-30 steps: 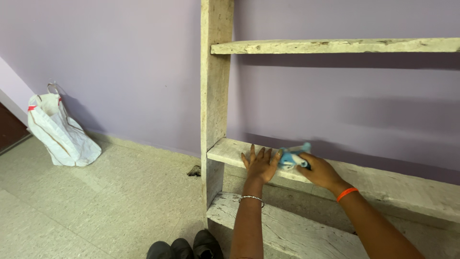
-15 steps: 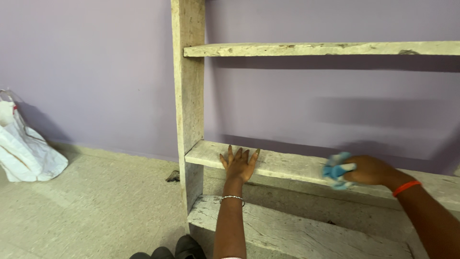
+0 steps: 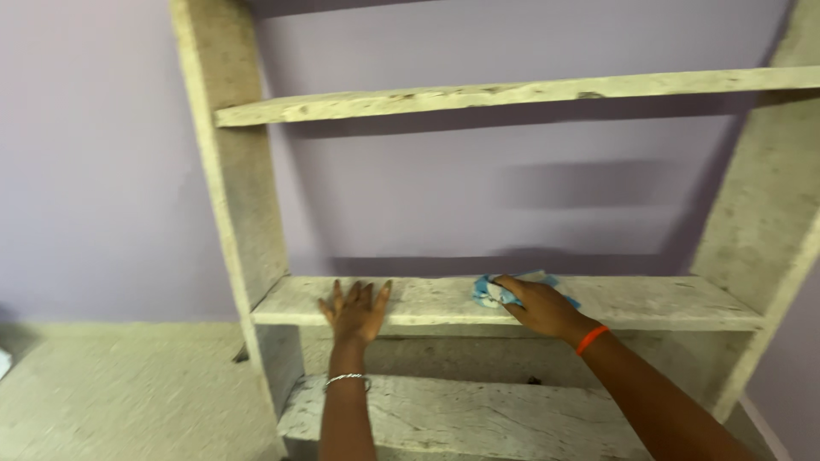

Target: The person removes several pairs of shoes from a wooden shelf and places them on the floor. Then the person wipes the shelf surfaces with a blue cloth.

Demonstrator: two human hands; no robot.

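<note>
My left hand (image 3: 355,311) lies flat, fingers spread, on the front edge of the middle stone shelf (image 3: 649,303). A thin silver bracelet sits on that wrist. My right hand (image 3: 540,306) presses a crumpled blue and white cloth (image 3: 494,292) down on the same shelf, a little right of the left hand. An orange band circles the right wrist. Part of the cloth is hidden under the fingers.
The shelf unit is rough grey stone against a purple wall, with an upper shelf (image 3: 478,95), a lower shelf (image 3: 461,418), a left upright (image 3: 235,171) and a right upright (image 3: 769,213). Pale speckled floor (image 3: 111,393) lies to the left.
The view has swung right, so the white bag and shoes have left the frame. My right hand with the cloth slid right, then back toward the left hand. The left hand stayed planted.
</note>
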